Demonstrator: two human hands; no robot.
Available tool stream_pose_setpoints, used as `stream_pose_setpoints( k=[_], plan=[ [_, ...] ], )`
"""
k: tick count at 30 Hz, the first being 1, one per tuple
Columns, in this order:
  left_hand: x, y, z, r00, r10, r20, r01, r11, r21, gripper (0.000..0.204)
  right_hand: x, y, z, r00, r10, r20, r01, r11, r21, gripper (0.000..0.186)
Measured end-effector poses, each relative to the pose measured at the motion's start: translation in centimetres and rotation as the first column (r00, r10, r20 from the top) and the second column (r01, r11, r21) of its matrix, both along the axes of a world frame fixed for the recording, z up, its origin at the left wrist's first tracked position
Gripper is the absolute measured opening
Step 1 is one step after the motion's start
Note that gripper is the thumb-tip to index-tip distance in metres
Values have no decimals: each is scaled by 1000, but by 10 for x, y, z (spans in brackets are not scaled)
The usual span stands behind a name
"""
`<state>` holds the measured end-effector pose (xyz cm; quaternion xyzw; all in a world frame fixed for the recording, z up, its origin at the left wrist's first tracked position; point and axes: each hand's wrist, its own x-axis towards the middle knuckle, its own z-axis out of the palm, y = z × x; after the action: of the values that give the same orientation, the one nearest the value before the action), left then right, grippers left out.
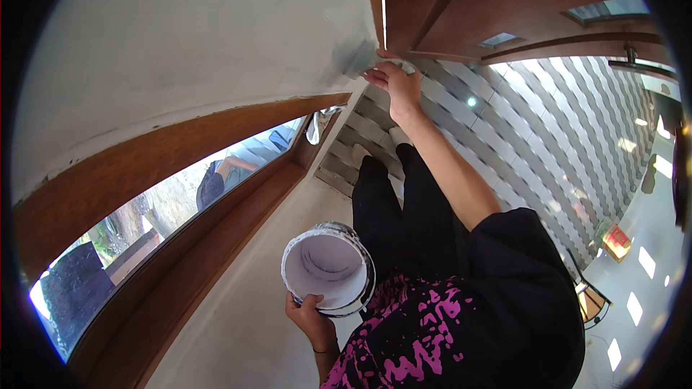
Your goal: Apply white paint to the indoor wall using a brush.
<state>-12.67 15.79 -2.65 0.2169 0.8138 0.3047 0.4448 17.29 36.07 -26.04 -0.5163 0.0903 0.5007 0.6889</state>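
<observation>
Left hand grip grasping white paint bucket lower centre; right hand pressing small tool on wall top centre, grip clenched around it

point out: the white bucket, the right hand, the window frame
white bucket point(328, 268), head view, on its white inner wall.
right hand point(396, 83), head view, on the back of the hand at the wall.
window frame point(173, 148), head view, on the upper brown wooden rail.

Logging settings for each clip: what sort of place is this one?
Probably a room in a house being plastered or painted. The right hand works on a pale wall beside a wooden door frame; the left hand holds a bucket of white paste near a wood-framed window.
</observation>
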Motion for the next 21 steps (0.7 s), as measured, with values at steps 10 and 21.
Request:
stream_pose_setpoints(
  k=[10, 21],
  plan=[
    [13, 14, 11, 996, -88, 11, 88, 996, 15, 39, 35, -57, 76, 978, 169, -123, -54, 775, 630, 35],
    [21, 19, 21, 997, -75, -19, 75, 997, 1, 38, -24, -57, -74, 982, -6, -189, 41, 983, 178, 23]
  ],
)
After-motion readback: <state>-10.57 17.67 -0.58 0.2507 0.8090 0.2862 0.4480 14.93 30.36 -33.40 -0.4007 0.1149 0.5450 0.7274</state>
